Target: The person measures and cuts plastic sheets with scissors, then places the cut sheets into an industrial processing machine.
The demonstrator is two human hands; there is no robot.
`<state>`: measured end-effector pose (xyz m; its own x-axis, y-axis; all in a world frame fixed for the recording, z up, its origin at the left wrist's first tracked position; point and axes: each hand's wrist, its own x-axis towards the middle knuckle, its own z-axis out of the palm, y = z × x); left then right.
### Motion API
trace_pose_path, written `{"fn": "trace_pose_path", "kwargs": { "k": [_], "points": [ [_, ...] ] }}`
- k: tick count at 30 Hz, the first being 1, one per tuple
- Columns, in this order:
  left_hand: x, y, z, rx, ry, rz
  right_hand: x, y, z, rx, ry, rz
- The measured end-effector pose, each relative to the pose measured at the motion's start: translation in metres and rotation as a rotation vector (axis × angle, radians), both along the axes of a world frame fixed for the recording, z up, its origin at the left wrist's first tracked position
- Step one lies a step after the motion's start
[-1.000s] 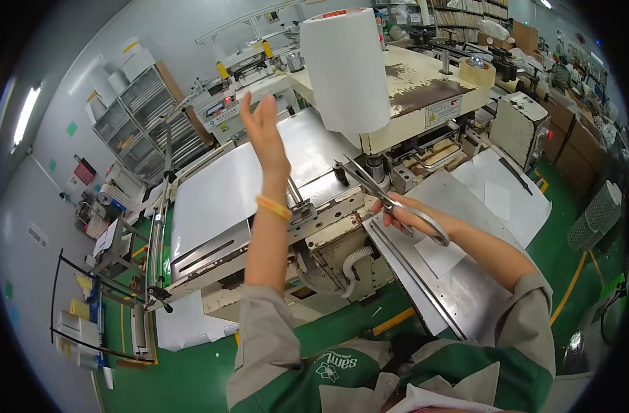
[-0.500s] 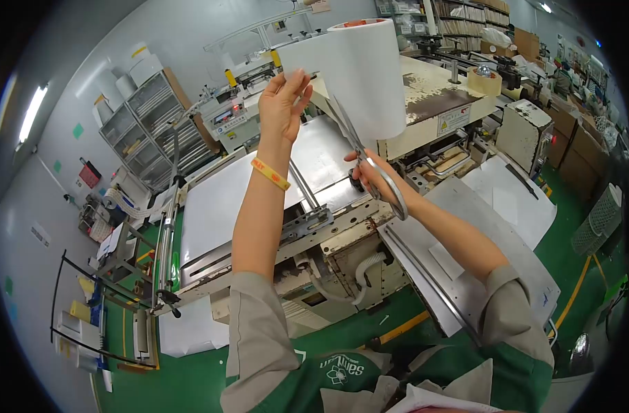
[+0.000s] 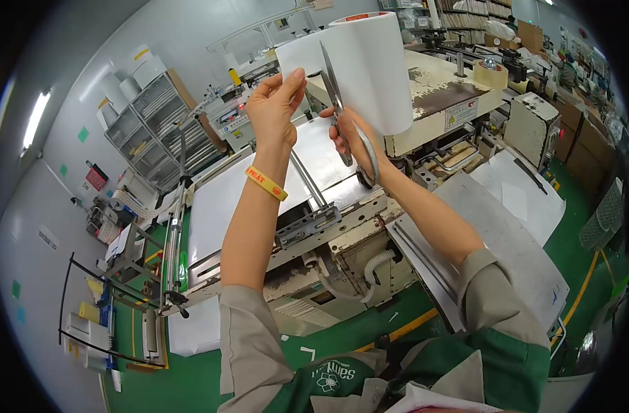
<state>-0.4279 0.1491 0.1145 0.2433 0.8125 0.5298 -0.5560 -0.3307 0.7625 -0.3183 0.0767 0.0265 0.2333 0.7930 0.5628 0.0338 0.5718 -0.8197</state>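
Observation:
A large white roll [image 3: 383, 76] stands upright on the machine, and a loose white sheet [image 3: 302, 54] extends from it to the left. My left hand [image 3: 276, 110] is closed in a pinch at the sheet's lower left corner. In my right hand [image 3: 355, 136] is a pair of metal scissors [image 3: 330, 77], its blades pointing up. They overlap the sheet in this view, between my left hand and the roll. My right fingers wrap around the scissor handles. A yellow band [image 3: 266, 183] circles my left wrist.
Below my hands lies a machine bed with a glossy white sheet [image 3: 225, 206] and a metal rail [image 3: 307, 177]. A roll of clear tape [image 3: 490, 74] sits on the worn machine top [image 3: 438, 86]. At right is a grey metal panel [image 3: 486, 241]; shelves [image 3: 156, 124] stand back left.
The scissors have moved left and turned more upright, their blades now in front of the loose sheet. My left hand has shifted slightly left and down.

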Motion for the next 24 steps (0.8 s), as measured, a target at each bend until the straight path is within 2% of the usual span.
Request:
{"fn": "trace_pose_path", "kwargs": {
  "k": [8,11,17,24],
  "points": [
    [-0.001,0.000,0.002,0.020,0.031,0.020,-0.005,0.010,0.003,0.094,0.000,-0.063],
    [-0.003,0.000,0.003,0.029,0.059,0.032,-0.006,0.012,0.000,0.055,0.048,-0.037],
    [-0.005,0.001,0.003,0.039,0.091,0.019,-0.002,0.021,-0.012,0.124,0.006,-0.141],
    [-0.008,0.003,0.006,0.025,0.132,0.006,-0.005,0.013,-0.002,0.066,0.039,-0.206]
  ]
}}
